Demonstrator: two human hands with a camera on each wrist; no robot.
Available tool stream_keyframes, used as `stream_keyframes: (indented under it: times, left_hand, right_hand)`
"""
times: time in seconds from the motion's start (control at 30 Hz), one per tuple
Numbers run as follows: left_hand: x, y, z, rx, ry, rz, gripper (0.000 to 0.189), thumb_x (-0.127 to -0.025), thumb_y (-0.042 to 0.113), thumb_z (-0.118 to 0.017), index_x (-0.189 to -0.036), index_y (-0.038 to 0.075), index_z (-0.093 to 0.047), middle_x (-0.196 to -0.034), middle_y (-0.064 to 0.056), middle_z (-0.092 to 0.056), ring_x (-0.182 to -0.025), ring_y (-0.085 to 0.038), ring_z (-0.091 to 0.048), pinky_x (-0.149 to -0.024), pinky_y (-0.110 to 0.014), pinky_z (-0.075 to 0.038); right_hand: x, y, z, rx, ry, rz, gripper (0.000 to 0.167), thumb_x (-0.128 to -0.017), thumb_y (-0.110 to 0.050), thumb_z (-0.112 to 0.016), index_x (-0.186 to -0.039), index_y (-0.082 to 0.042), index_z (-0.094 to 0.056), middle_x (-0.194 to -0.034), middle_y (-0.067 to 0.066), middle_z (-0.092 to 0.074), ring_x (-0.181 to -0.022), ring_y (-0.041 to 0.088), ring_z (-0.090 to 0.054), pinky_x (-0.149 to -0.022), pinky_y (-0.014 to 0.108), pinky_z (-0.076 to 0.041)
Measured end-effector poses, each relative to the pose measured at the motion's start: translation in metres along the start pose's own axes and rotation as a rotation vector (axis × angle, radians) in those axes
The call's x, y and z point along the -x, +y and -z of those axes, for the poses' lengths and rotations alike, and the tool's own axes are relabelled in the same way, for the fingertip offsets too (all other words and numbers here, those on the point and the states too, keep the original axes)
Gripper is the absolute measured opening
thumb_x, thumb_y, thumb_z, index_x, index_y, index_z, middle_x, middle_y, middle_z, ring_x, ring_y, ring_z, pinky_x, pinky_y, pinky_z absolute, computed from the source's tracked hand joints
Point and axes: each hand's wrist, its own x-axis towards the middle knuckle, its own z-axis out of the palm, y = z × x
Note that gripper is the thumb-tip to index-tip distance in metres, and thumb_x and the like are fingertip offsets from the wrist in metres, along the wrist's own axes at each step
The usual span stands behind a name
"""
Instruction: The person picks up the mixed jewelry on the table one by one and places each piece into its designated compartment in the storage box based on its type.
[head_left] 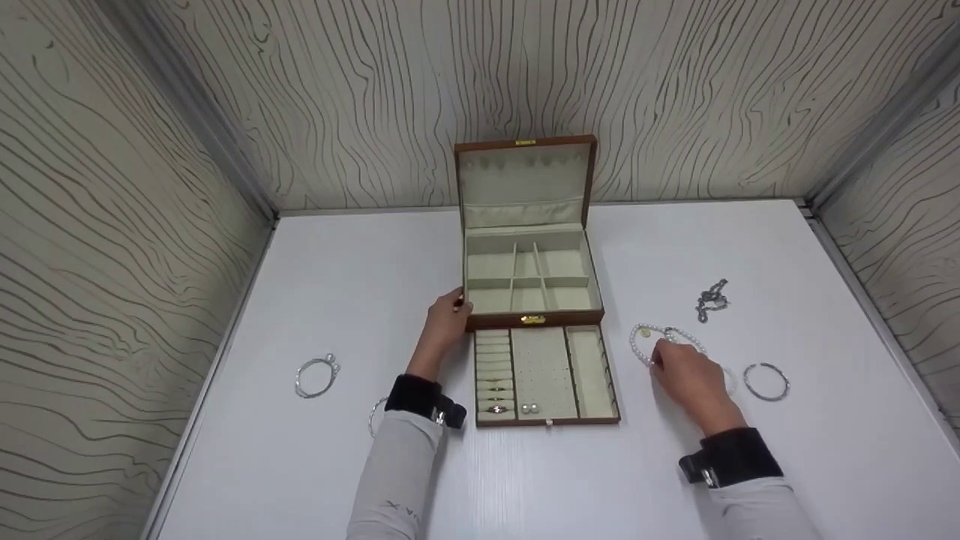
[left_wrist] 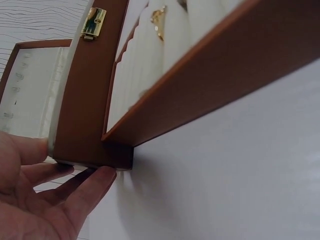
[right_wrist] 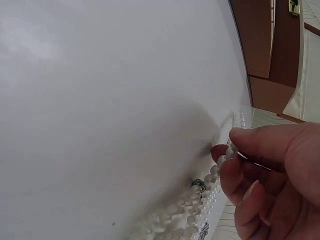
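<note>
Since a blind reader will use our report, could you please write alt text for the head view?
A person's right grip pinches a white bead strand; the left grip holds an open jewelry box on a white table. Bangles lie on both sides.

On the table [head_left: 360,277], a jewelry box [head_left: 495,322] is standing behind its drawer [head_left: 544,367], in which rings [head_left: 496,409] and stud earrings [head_left: 526,409] are sitting. Bracelets [head_left: 333,367] are lying left; right, a chain [head_left: 711,297] is lying behind a pearl necklace [head_left: 636,346], a bangle [head_left: 787,382] farther right.
</note>
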Motion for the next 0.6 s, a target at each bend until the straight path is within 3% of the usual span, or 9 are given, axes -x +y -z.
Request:
stream_keyframes:
  times: [0.13,0.3,0.6]
  left_hand:
    - [0.0,0.0,0.0,-0.006,0.004,0.008,0.048,-0.103,0.014,-0.049,-0.147,-0.003,-0.04,-0.137,-0.021,-0.052,-0.123,-0.033,-0.053,-0.098,-0.042,-0.046]
    - [0.0,-0.001,-0.001,-0.018,0.007,-0.008,0.047,-0.103,0.013,-0.049,-0.146,-0.004,-0.04,-0.136,-0.022,-0.052,-0.122,-0.033,-0.053,-0.097,-0.042,-0.046]
    - [0.001,0.0,0.001,-0.007,0.009,-0.029,0.047,-0.103,0.013,-0.049,-0.146,-0.005,-0.04,-0.135,-0.024,-0.053,-0.122,-0.034,-0.053,-0.097,-0.043,-0.046]
  right_hand:
    - [-0.002,0.002,0.002,-0.041,0.063,-0.011,0.005,-0.087,-0.002,-0.064,-0.092,0.0,-0.063,-0.082,0.015,-0.065,-0.071,0.033,-0.061,-0.058,0.048,-0.049]
    - [-0.006,0.003,0.015,-0.123,0.104,-0.043,0.017,-0.089,0.0,-0.063,-0.104,0.007,-0.064,-0.091,0.021,-0.066,-0.078,0.035,-0.063,-0.064,0.048,-0.05]
    - [-0.013,0.004,0.075,-0.167,0.268,0.019,0.02,-0.093,-0.006,-0.06,-0.105,0.009,-0.066,-0.093,0.023,-0.064,-0.081,0.036,-0.062,-0.063,0.047,-0.05]
